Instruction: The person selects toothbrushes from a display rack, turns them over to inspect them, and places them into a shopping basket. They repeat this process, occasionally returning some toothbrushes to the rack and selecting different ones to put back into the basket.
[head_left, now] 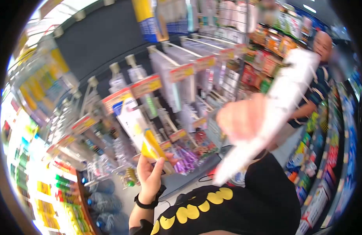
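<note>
My left hand (150,172) holds the lower end of a long white and yellow package (136,127), its fingers and thumb round the yellow part. The package stands tilted in front of hooks with hanging goods (165,84) and red and yellow price tags (181,73). Off to the right, my right hand (243,117) is blurred by motion, its fingers closed around a long white item (285,92). This item slants from upper right to lower left, and its print cannot be read.
A person in a dark striped shirt (318,88) stands at the right, behind the white item. Stocked shelves (326,156) curve along the right side. Large water bottles (106,203) stand at the lower left, beside bright shelves with packets (47,196).
</note>
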Demonstrator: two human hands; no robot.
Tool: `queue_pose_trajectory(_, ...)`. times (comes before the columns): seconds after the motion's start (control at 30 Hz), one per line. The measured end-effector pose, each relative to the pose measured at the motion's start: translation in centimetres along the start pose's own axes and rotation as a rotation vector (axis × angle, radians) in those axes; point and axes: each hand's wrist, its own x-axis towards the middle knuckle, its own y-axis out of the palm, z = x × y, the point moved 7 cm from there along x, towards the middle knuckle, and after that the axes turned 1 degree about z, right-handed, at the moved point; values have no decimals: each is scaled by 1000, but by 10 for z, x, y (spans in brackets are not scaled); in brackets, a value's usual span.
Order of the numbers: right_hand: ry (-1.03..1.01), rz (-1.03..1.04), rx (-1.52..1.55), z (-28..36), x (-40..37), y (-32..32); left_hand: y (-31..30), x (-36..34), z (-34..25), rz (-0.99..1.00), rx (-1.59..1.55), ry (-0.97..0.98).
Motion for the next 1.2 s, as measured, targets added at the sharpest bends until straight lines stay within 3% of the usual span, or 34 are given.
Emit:
queue_pose_trajectory(0.13, -99, 413, 190, 47, 53, 74, -21, 14, -39, 25, 46, 56)
queue_pose_trajectory(0.2, -157, 490, 279, 54, 63, 87, -31, 23, -62, -30, 123, 100)
queue_pose_trajectory(0.27, -185, 561, 316, 59, 64, 99, -38, 32, -86, -49, -28, 147)
queue_pose_trajectory(0.4, -192, 635, 386, 59, 68, 111, -58, 46, -136, -205, -45, 252)
queue_pose_trajectory(0.67, -65, 484, 496, -17, 88, 87, -106, 77, -205, -281, 8, 390)
queue_pose_trajectory(0.9, 145, 204, 20, -126, 121, 46, -153, 113, -232, -319, -52, 429)
queue_pose_trajectory(1.03, 259, 63, -45, -141, 120, 42, -153, 119, -247, -371, -38, 431)
queue_pose_trajectory(1.2, 287, 67, 51, -149, 112, 40, -164, 130, -256, -323, 74, 366)
